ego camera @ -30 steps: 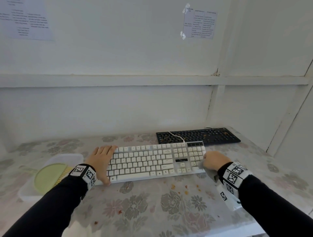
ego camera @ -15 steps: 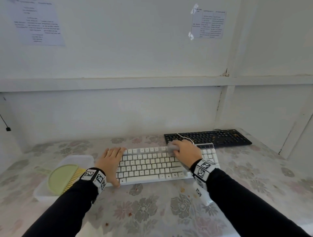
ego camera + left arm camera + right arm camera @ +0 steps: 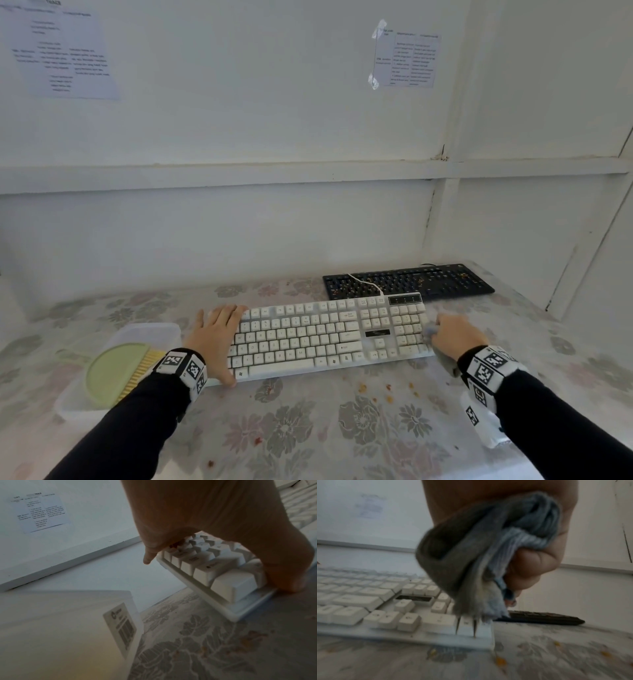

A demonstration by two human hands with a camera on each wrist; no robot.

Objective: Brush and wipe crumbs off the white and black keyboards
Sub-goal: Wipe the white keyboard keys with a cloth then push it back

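White keyboard [image 3: 329, 337] lying mid-table on the flowered tablecloth [image 3: 308, 428], black keyboard [image 3: 409, 281] behind it toward the right rear corner, left hand [image 3: 217, 337] flat with straight fingers across the white keyboard's left end, right hand [image 3: 452, 334] clenched around a grey-blue cloth [image 3: 488, 547] at its right end, orange crumbs [image 3: 388, 390] along the table's front.

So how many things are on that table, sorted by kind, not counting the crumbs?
Keyboards: 2, the white keyboard and the black keyboard
Cloths: 1, the grey cloth
Brushes: 1, the green brush
Plastic containers: 1, the clear container
Total: 5
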